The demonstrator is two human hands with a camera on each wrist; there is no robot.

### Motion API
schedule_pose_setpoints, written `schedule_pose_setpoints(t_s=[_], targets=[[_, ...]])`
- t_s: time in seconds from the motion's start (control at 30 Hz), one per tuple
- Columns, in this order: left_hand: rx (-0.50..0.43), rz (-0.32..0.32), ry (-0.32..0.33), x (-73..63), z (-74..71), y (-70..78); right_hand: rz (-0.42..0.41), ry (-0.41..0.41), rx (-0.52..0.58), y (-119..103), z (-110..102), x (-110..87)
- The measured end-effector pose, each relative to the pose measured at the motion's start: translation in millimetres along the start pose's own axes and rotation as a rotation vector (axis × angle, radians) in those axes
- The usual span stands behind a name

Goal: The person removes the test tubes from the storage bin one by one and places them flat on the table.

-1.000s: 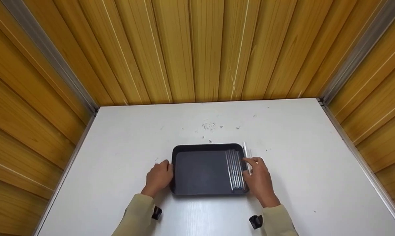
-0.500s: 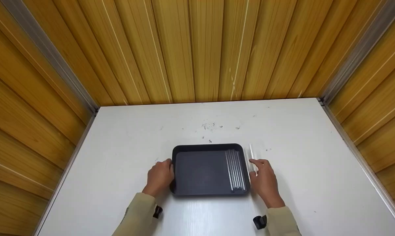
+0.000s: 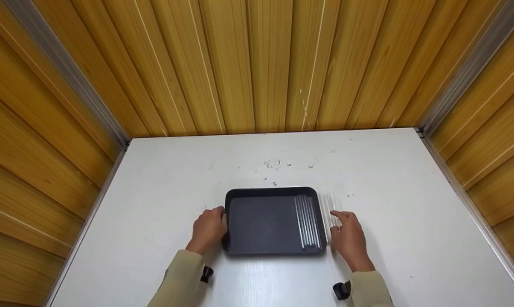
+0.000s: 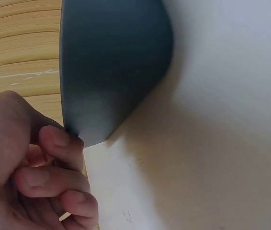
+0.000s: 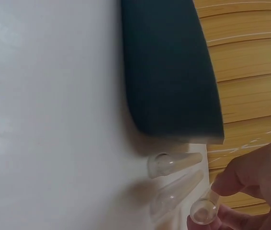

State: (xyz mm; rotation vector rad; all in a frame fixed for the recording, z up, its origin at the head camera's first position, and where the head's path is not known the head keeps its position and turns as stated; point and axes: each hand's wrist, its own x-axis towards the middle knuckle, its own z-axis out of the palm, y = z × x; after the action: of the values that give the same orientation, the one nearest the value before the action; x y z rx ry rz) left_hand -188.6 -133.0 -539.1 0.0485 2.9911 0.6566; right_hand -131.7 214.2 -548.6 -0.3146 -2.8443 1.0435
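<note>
A dark rectangular tray (image 3: 261, 221) lies on the white table. My left hand (image 3: 209, 228) grips its left rim, with thumb and curled fingers meeting at the edge in the left wrist view. Several clear test tubes (image 3: 308, 221) lie side by side along the tray's right end inside. Just outside the right wall, my right hand (image 3: 349, 236) pinches a clear test tube (image 5: 205, 210) between thumb and fingers, close over the table. Between that hand and the tray, two more test tubes (image 5: 174, 164) lie on the table, roughly parallel to the wall.
The white table (image 3: 175, 179) has small dark marks (image 3: 274, 165) behind the tray. Wood-patterned panels (image 3: 257, 64) enclose its back and sides, with metal strips at the corners. Black wrist cameras (image 3: 341, 291) sit at both sleeves.
My right hand has moved right, away from the tray's right rim, carrying the test tube outward beside the others on the table. My left hand stays at the left rim.
</note>
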Motion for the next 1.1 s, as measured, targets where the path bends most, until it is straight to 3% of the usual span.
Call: schedule_pose_setpoints(t_s=[0.63,1.1], targets=[[-0.001,0.032,0.023,-0.8,1.4,1.4,0.021,-0.003,-0.016,10.2,8.4,6.2],[-0.007,0.032,0.021,0.6,1.5,-3.1,0.024,-0.002,-0.038,2.6,9.5,6.6]])
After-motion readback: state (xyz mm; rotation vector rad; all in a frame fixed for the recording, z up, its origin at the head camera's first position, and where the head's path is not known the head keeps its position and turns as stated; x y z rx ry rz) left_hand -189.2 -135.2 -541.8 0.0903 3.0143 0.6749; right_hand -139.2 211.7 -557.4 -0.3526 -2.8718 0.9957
